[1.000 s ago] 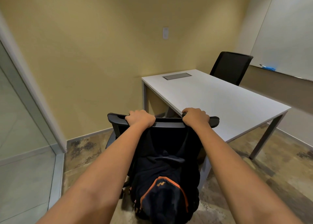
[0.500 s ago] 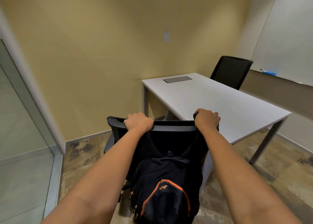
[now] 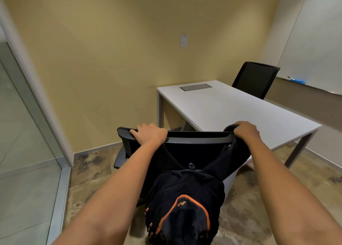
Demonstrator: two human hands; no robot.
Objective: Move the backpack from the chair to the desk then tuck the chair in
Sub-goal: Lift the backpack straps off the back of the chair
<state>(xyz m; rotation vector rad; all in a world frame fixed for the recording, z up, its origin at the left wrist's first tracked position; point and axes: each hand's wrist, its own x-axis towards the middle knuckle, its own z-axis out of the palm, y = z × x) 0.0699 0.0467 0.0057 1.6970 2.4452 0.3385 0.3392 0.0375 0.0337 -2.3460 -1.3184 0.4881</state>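
A black backpack (image 3: 185,198) with orange trim hangs behind the black chair (image 3: 199,138), its straps running up to the chair's top rail. My left hand (image 3: 149,133) grips the rail near its left end. My right hand (image 3: 246,131) is closed on the right shoulder strap (image 3: 235,152) at the rail's right corner, and the strap's loop is lifted above the rail. The white desk (image 3: 231,111) stands just beyond the chair, to the right. The chair's seat is hidden behind its back.
A second black chair (image 3: 255,78) sits at the desk's far side. A grey cable hatch (image 3: 195,87) is set into the desk's far end. A glass partition (image 3: 22,152) runs along the left. A whiteboard (image 3: 314,50) with a blue eraser (image 3: 298,81) hangs on the right wall.
My right hand slid right along the rail to its corner and pulled the strap's loop up there. My left hand stayed on the rail.
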